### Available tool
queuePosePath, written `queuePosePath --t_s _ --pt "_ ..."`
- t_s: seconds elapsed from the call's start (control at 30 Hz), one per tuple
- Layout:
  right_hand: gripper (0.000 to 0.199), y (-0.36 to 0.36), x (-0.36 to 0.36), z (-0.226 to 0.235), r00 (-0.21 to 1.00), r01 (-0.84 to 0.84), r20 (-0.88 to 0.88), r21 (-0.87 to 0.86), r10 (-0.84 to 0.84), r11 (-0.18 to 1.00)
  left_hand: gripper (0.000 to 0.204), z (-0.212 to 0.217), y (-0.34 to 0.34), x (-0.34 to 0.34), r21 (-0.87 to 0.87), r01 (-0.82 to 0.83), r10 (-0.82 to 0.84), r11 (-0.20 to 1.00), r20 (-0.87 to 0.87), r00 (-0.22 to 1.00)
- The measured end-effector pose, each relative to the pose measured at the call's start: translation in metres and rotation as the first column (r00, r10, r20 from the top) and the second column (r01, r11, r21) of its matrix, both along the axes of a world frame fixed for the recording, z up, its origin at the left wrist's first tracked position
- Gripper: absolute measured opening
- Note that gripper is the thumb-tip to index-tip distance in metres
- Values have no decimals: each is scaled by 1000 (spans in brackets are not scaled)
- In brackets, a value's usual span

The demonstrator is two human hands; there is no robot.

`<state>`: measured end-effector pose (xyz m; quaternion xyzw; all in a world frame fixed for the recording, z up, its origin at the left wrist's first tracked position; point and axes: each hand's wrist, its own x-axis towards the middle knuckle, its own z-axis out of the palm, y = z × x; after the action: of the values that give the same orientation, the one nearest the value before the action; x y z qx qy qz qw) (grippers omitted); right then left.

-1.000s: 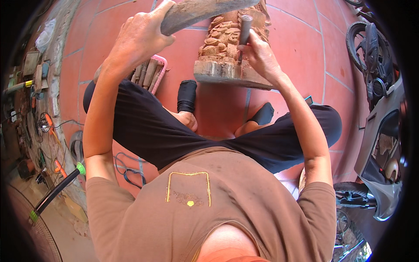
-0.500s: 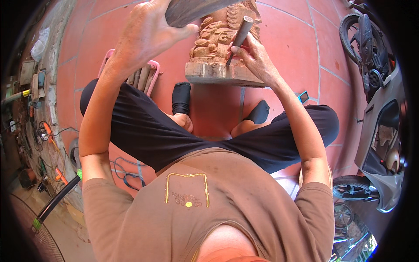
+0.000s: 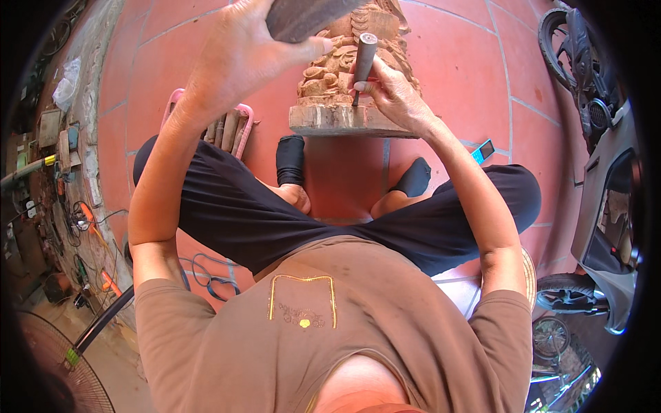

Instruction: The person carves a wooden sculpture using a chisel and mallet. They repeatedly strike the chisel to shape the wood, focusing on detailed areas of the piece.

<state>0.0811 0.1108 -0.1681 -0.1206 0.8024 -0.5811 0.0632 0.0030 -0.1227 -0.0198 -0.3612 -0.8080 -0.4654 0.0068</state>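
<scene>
In front of me lies a wood carving (image 3: 330,79) with dense relief, on a thick plain wooden base (image 3: 344,120). My right hand (image 3: 396,96) grips a chisel (image 3: 364,58) by its round dark handle. The chisel stands nearly upright, its lower end against the carving just above the base; its tip is hard to make out. Raised at the upper left, my left hand (image 3: 241,58) is closed on a dark wooden mallet (image 3: 303,20). Its thumb lies along the mallet's lower side. The top edge cuts off part of the mallet and that hand's fingers.
Beside my left knee, a pink-framed holder (image 3: 244,131) carries several tool handles. A small phone (image 3: 484,151) lies on the red tiles by my right knee. Motorbikes stand at the right. Cables, tools and a fan (image 3: 62,365) line the left side.
The chisel has shifted left along the carving's lower edge and tilts less. My right hand has moved left with it. My left hand still holds the mallet raised, and the view has shifted slightly.
</scene>
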Motion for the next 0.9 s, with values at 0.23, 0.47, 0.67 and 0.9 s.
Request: queuePosePath --t_s 0.23,0.47,0.67,0.9 --pt "33 -3 0 -1 1000 13 -29 146 -9 989 62 -27 -9 5 -389 -57 7 920 -129 992" --pt "30 -4 1 -1 997 8 -71 227 8 974 61 -5 -15 2 -394 -102 30 913 -185 982" --pt "25 -9 4 10 999 42 -31 207 -36 978 62 16 -5 18 -363 -215 190 907 -104 976" --pt "25 -9 2 10 998 52 -48 223 -42 973 63 -19 -24 -6 -485 -164 38 859 -260 965"
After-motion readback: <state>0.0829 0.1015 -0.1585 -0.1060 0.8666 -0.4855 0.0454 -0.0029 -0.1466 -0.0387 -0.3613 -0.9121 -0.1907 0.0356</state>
